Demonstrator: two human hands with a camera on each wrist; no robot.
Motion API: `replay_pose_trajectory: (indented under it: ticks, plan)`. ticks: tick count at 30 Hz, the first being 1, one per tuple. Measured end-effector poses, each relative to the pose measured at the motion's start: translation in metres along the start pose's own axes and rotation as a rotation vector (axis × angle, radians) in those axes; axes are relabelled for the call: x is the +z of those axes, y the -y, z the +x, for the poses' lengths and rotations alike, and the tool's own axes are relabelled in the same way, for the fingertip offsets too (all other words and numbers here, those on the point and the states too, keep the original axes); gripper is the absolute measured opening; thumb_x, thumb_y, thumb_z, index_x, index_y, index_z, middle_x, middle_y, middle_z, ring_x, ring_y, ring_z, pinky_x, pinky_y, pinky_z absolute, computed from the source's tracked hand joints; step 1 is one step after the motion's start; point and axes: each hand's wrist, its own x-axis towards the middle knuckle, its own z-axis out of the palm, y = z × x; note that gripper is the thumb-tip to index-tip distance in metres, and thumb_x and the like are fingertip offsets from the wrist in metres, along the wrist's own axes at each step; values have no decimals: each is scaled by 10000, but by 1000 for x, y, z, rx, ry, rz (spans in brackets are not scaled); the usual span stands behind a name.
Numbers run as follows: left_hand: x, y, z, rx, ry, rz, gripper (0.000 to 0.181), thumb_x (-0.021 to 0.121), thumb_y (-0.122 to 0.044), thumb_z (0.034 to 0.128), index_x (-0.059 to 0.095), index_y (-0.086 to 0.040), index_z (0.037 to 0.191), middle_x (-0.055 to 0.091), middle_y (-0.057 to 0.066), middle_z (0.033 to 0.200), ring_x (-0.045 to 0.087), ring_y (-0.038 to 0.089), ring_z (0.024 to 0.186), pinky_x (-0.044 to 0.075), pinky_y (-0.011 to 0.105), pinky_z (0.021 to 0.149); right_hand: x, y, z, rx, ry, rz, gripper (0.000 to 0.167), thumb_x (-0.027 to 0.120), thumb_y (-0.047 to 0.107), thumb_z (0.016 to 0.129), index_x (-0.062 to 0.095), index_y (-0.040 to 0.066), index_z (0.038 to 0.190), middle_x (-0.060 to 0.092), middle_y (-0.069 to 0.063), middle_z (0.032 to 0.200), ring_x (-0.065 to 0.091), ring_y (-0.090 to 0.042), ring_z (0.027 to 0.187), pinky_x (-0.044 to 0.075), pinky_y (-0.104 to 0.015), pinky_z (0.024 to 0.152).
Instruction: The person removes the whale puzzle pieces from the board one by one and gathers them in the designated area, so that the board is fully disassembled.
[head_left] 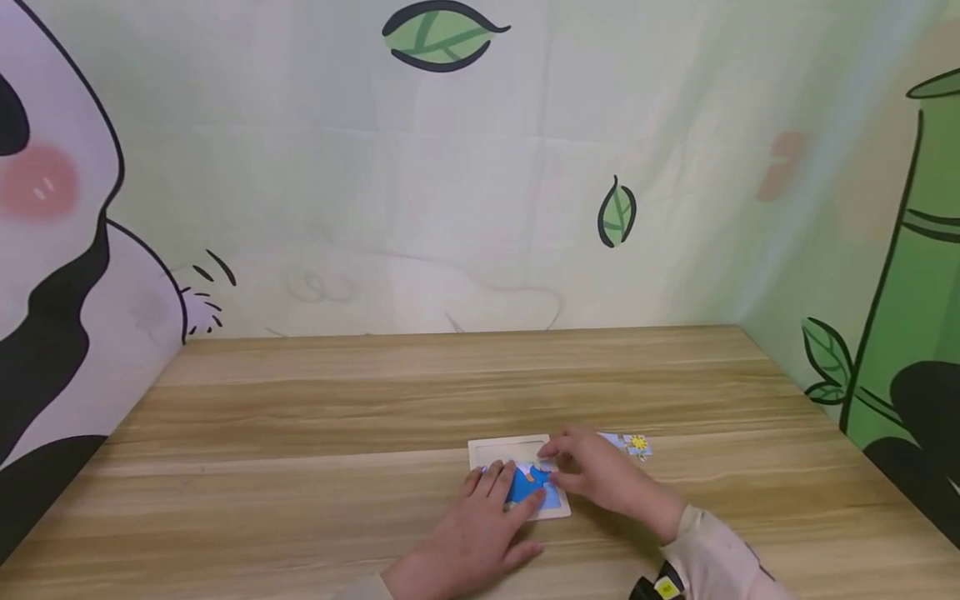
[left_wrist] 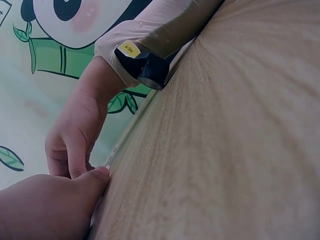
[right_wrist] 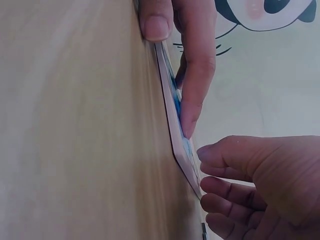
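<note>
A small jigsaw puzzle board (head_left: 558, 512) with a pale frame lies near the front of the table. Blue picture pieces (head_left: 527, 485) fill its lower part, and bare backing shows in the upper part. My left hand (head_left: 472, 525) rests over its lower left, fingers stretched onto the pieces. In the right wrist view, the left index finger (right_wrist: 195, 85) touches the blue surface. From the right side my right hand (head_left: 603, 475) reaches over the board, thumb and fingertips touching near its right edge. No piece shows between them. Loose puzzle pieces (head_left: 637, 445) lie just behind the right hand.
The wood-grain table (head_left: 300, 417) spreads around the board. A printed backdrop (head_left: 337, 167) with leaves and a panda stands behind and beside it. A dark device with a yellow label (head_left: 666, 587) sits at the right wrist.
</note>
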Motion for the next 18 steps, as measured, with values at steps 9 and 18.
replay_pose_trajectory:
  ticks: [9,18]
  plan:
    - [2,1,1,8,4,1,580,307,-605,977,394,-300,1462,407,189,1487,415,335,1361,364,483,1108,4,2,-1,34,-5,-26,218,712,128,842,695,63,1050,585,-2,973,487,-95,834,464,-288,765]
    - [1,1,1,1,15,-3,566,331,-595,977,395,-310,1462,411,176,1487,419,330,1359,373,491,1099,7,3,1,61,-13,-34,178,717,124,831,668,80,996,544,15,917,462,-103,818,443,-265,735]
